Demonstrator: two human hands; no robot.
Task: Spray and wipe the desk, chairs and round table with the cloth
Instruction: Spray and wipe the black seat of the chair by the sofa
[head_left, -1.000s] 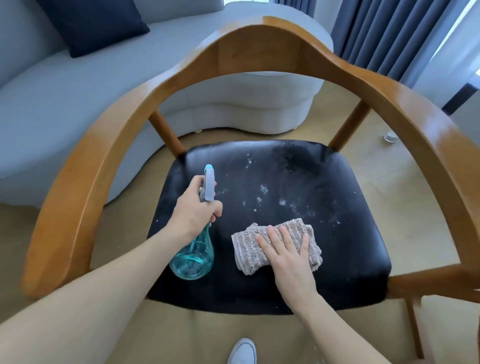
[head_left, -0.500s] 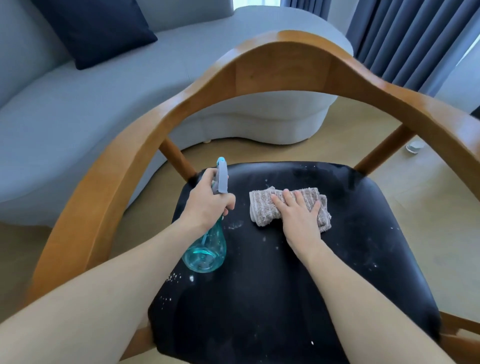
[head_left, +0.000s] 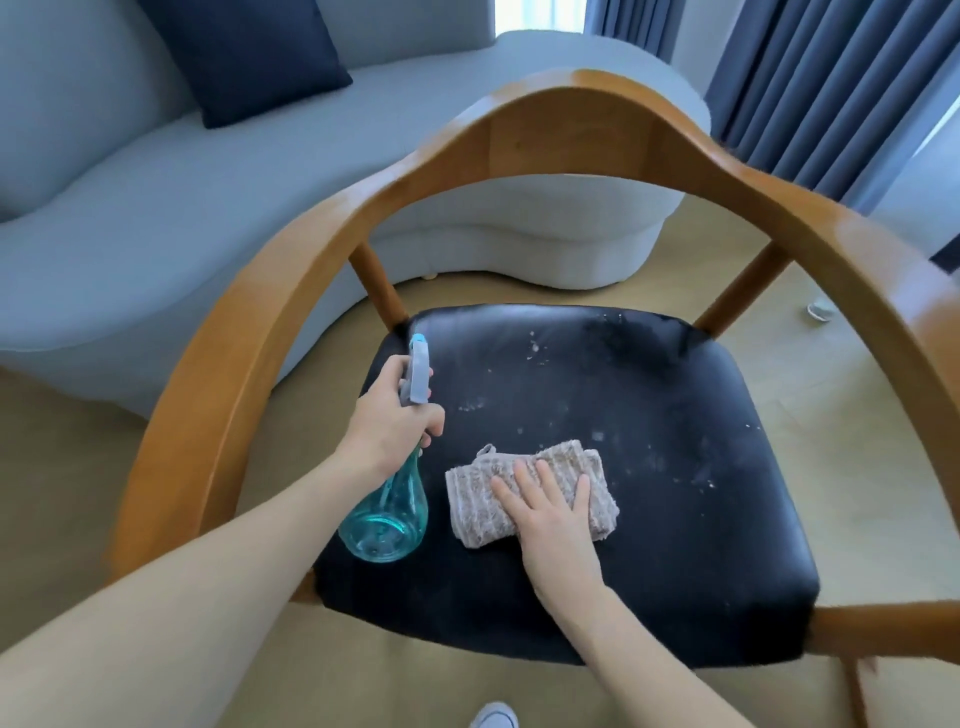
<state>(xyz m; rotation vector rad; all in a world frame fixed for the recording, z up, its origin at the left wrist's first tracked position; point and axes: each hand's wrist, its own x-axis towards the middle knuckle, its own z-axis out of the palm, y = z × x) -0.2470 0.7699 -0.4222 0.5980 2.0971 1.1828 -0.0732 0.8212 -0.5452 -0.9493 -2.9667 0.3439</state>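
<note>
A wooden armchair (head_left: 576, 119) with a curved backrest and a black padded seat (head_left: 675, 467) fills the view. White specks and smears dot the seat's far half. My left hand (head_left: 387, 421) grips the neck of a teal spray bottle (head_left: 387, 514), held above the seat's left side with its grey nozzle pointing away from me. A folded grey-beige cloth (head_left: 478, 499) lies on the seat's front left part. My right hand (head_left: 550, 514) presses flat on the cloth with straight fingers.
A pale grey curved sofa (head_left: 156, 197) with a dark blue cushion (head_left: 244, 57) stands behind the chair on the left. Dark blue curtains (head_left: 810, 78) hang at the back right. A small object (head_left: 820, 312) lies on the beige floor. A white shoe tip (head_left: 493, 717) shows below.
My right hand has pulled the cloth back from the seat's far part toward its front. The left hand holds the spray bottle as before. The view has shifted back.
</note>
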